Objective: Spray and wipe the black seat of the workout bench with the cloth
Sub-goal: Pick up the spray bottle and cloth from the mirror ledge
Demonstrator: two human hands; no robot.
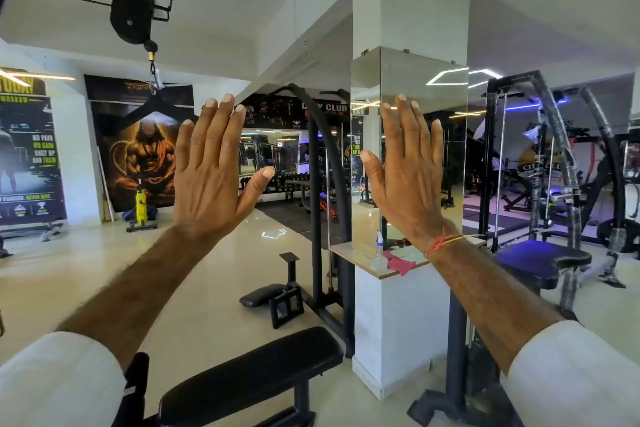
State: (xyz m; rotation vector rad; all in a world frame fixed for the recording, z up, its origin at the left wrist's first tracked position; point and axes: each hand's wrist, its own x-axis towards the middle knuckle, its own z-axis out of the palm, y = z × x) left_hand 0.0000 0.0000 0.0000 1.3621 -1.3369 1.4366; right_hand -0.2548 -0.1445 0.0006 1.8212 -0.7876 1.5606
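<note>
Count, head view:
- hands: 2, left hand [211, 163] and right hand [408, 166], both raised, spread, empty
- spray bottle [378, 253]: 1
- pink cloth [398, 263]: 1
- black bench seat [249, 378], nearest: 1
- mirrored pillar [408, 114]: 1
- wall posters: 2 clearly visible, orange poster [138, 149], dark poster [27, 149]

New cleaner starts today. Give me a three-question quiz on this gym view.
1. True or false: the left hand already holds the pink cloth.
2. Where does the spray bottle stand? A) floor B) pillar ledge C) black seat
3. Fill in: both hands, including the right hand, are raised, open and ____.

Key: 1 false; 2 B; 3 empty.
</note>
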